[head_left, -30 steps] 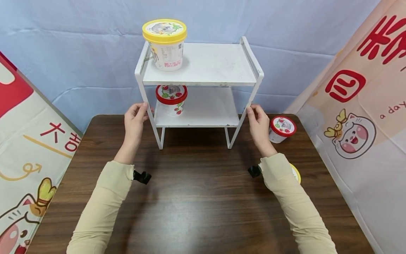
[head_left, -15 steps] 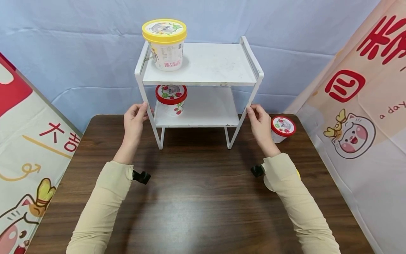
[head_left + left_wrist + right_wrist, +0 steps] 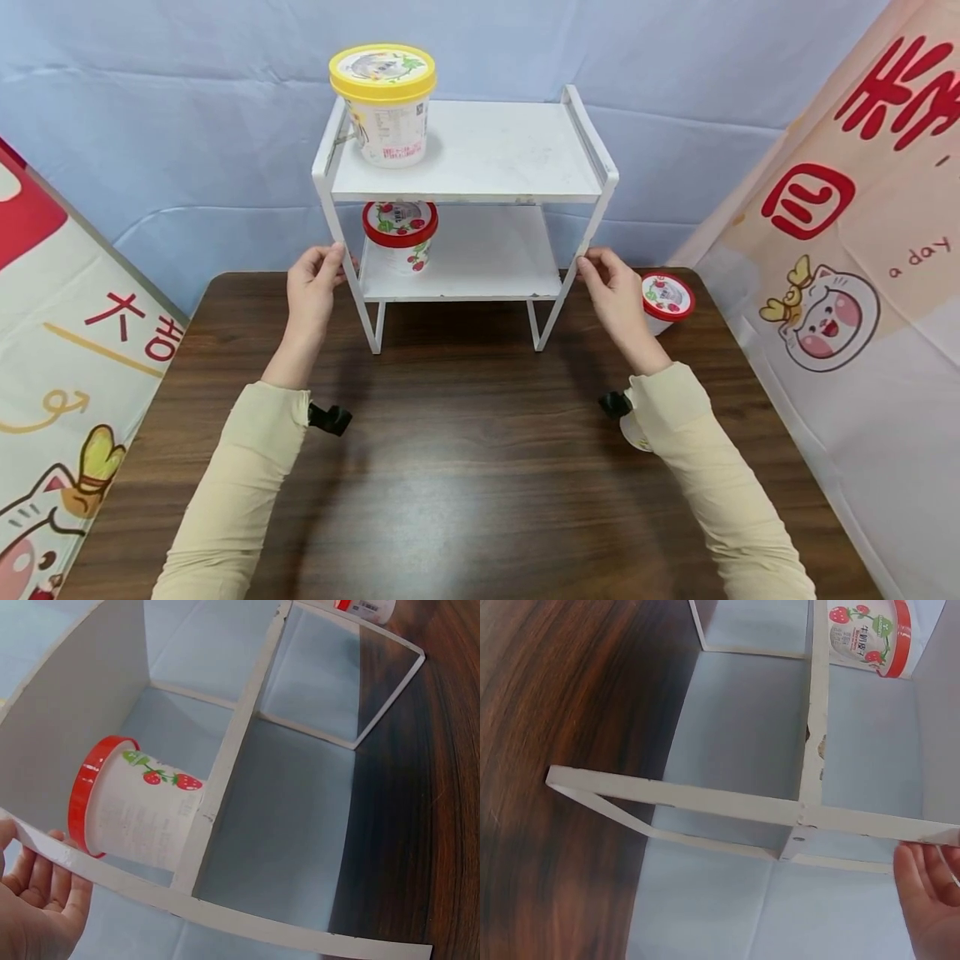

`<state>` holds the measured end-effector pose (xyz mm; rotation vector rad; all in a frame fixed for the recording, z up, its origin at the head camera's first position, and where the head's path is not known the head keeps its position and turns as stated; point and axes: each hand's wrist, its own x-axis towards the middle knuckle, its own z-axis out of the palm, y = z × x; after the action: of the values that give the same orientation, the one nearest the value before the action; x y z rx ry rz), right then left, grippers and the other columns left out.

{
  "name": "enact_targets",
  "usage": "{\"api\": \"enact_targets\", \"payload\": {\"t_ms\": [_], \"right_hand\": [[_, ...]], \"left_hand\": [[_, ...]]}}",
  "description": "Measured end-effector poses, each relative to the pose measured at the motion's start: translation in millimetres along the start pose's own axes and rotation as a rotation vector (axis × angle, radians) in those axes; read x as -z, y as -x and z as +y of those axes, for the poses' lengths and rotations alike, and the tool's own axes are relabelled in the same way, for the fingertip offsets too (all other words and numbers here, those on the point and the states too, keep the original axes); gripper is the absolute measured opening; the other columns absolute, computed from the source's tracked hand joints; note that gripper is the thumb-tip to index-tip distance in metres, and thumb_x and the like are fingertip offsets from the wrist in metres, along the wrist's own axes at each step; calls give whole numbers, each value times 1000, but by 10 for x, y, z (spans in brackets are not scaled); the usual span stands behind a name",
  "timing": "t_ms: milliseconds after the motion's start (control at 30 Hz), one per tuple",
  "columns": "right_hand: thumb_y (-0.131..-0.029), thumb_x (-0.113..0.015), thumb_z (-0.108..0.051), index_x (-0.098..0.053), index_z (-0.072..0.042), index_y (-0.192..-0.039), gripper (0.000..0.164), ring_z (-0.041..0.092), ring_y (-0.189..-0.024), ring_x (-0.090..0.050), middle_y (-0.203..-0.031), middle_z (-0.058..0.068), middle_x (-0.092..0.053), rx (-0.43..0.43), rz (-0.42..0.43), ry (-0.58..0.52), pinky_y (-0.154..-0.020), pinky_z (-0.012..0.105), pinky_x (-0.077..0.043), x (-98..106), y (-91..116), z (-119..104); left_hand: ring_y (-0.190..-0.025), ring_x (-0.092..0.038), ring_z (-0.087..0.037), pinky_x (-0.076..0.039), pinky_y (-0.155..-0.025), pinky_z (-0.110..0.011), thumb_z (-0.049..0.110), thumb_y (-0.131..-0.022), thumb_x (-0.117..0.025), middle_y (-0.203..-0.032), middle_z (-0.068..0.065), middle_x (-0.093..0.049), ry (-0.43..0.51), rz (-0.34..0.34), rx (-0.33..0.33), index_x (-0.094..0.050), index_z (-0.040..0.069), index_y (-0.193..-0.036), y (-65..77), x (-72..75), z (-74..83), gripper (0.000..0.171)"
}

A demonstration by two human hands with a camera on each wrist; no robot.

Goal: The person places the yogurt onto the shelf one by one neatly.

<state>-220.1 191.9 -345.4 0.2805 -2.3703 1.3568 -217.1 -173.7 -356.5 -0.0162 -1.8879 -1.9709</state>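
Note:
A white two-tier metal rack (image 3: 480, 150) stands on the wooden table, its front posts upright. My left hand (image 3: 309, 292) pinches the left front post between thumb and fingers, a little above the lower shelf. On the opposite side my right hand (image 3: 617, 293) grips the right front post at about the same height. A tub with a yellow lid (image 3: 386, 108) sits at the left of the upper shelf. Below it, a red-lidded tub with strawberry print (image 3: 400, 235) is on the lower shelf's left; the left wrist view shows this tub (image 3: 146, 810) close behind the post.
Another red-lidded tub (image 3: 666, 302) stands on the table (image 3: 450, 467) beyond my right hand. Part of a further tub (image 3: 636, 433) shows from under my right sleeve. A blue cloth (image 3: 225, 125) hangs behind the rack, with printed banners at both sides.
Both hands keep their hold on the posts. My right forearm has swung slightly outward, covering more of the tub beneath it. The head view has shifted a little.

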Motion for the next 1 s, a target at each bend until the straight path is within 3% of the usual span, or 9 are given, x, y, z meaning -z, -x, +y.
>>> {"api": "enact_targets", "payload": {"t_ms": [200,400,767,1000], "right_hand": [[-91,-55,-18,-60,1,-104,24,14,-80,-55,-93,15,-64,11,-78,175,-71,24,-43,71,34,-40],[-92,-54,-15,-55,3,-112,27,28,-94,-58,-105,18,-61,7,-173,206,-81,42,-47,124,85,-48],[-91,-54,-14,-54,4,-114,29,29,-95,-57,-109,18,-58,56,-258,289,-81,45,-47,180,183,3],[-91,-55,-17,-54,1,-117,31,31,-103,-54,-114,18,-56,67,-451,449,-88,47,-43,226,226,14]], "left_hand": [[-73,-59,-10,-48,-71,-19,19,-92,-54,-73,5,-62,-2,-2,1,-56,12,-79,2,7,3,16],[-74,-59,-11,-48,-70,-19,19,-93,-53,-73,5,-62,-4,-4,0,-56,13,-79,6,2,10,15],[-73,-59,-11,-48,-70,-18,18,-93,-53,-72,7,-62,0,0,-2,-56,12,-79,15,-6,16,16],[-73,-59,-9,-48,-70,-18,19,-93,-53,-73,5,-62,-7,3,1,-56,14,-78,3,0,0,15]]}}
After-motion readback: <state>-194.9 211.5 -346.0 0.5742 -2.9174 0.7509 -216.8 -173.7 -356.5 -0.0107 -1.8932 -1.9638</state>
